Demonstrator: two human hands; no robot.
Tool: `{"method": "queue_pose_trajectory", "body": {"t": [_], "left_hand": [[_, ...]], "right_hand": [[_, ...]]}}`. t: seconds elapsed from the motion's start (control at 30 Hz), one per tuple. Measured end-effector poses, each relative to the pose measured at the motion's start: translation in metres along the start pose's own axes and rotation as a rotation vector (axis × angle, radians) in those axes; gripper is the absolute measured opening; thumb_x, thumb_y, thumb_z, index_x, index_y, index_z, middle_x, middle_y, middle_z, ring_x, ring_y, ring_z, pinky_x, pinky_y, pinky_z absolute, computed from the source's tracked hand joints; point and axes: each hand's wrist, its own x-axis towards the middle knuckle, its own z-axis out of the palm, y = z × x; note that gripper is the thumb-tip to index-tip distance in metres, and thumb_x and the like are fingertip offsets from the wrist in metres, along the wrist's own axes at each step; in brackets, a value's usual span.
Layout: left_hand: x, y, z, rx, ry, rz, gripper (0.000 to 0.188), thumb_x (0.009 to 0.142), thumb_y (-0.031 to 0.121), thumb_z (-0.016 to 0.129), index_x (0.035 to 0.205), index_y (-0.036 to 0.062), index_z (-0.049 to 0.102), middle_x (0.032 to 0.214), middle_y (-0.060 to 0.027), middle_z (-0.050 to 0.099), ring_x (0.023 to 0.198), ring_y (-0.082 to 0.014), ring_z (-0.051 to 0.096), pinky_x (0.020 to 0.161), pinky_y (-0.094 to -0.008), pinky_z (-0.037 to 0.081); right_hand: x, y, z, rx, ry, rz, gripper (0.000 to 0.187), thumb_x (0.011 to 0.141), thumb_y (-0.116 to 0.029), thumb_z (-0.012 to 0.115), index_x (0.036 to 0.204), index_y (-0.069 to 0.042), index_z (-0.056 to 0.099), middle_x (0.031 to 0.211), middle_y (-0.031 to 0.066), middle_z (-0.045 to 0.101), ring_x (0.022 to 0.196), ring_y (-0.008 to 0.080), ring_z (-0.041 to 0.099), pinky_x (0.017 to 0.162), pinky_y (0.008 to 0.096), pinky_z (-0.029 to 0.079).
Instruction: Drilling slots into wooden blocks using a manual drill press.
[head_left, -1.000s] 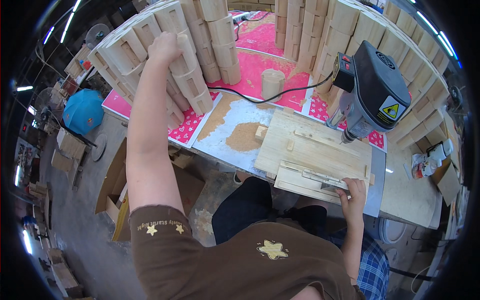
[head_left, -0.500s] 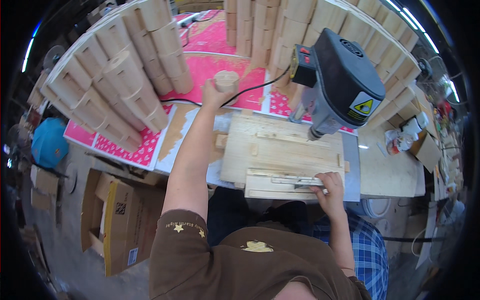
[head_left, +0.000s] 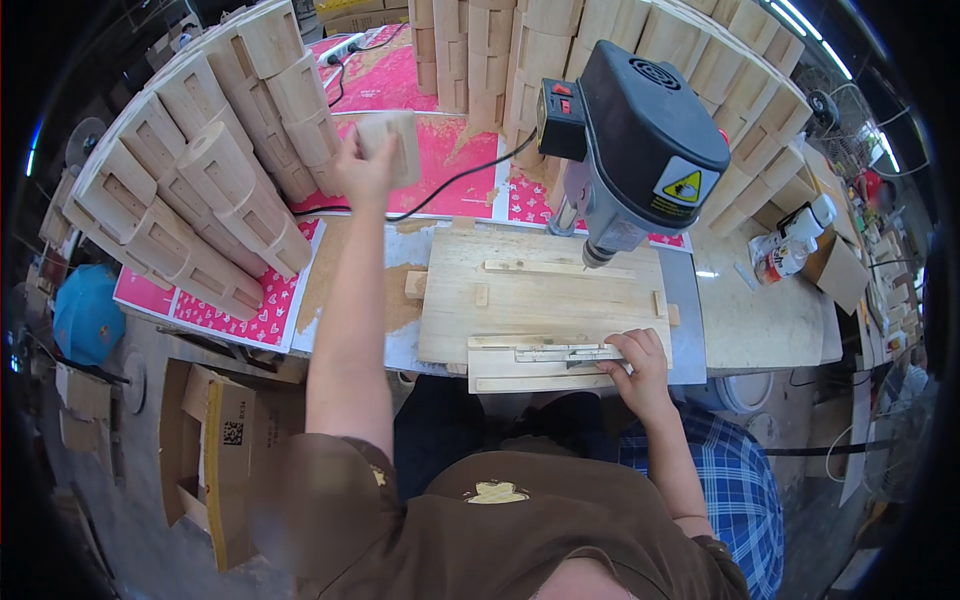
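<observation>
My left hand (head_left: 365, 175) is closed on a pale wooden block (head_left: 398, 150). It holds the block over the pink sheet, beside the left stacks of wooden pieces (head_left: 240, 175); motion blurs it somewhat. Near the front edge of the wooden board jig (head_left: 455, 300), my right hand (head_left: 640, 372) pinches the right end of a narrow pale strip with a metal part (head_left: 570, 354). That strip lies between wooden rails on the board, and its exact kind is unclear. Above the board's back right hangs the chuck of a black and grey drill press (head_left: 645, 140).
More wooden stacks (head_left: 550, 60) rise behind the drill press. A black cable (head_left: 450, 190) crosses the pink sheet (head_left: 440, 140). Bottles (head_left: 790, 250) and a cardboard box (head_left: 840, 275) stand at the right. An open carton (head_left: 235, 450) sits on the floor at the left.
My left hand has moved left, lifting and tilting the wooden block. The right hand stays at the end of the strip. The whole view has shifted slightly.
</observation>
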Motion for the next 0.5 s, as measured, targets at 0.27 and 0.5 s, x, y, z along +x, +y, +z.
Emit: {"method": "queue_pose_trajectory", "body": {"t": [0.27,0.5], "left_hand": [[-0.01,0.15,-0.083,-0.287,-0.473,-0.135,0.044,0.08,0.019,0.07,0.116,-0.0037,0.058,0.098,-0.0087,0.065,0.085,-0.0111,0.061,0.074,-0.024,0.049],[-0.117,0.154,-0.061,-0.01,-1.256,-0.216,0.045,0.076,0.023,0.072,0.11,-0.0045,0.061,0.096,-0.0109,0.067,0.084,-0.0135,0.062,0.075,-0.0262,0.048]], "right_hand": [[-0.003,0.0,-0.035,-0.005,0.009,-0.055,0.031,0.062,-0.005,0.071,0.091,-0.002,0.059,0.083,0.0106,0.058,0.081,0.0315,0.052,0.072,0.039,0.043],[0.009,0.043,-0.017,0.048,-0.015,-0.032,0.029,0.065,-0.007,0.071,0.092,-0.003,0.06,0.084,0.0095,0.057,0.085,0.0305,0.051,0.076,0.0383,0.042]]}}
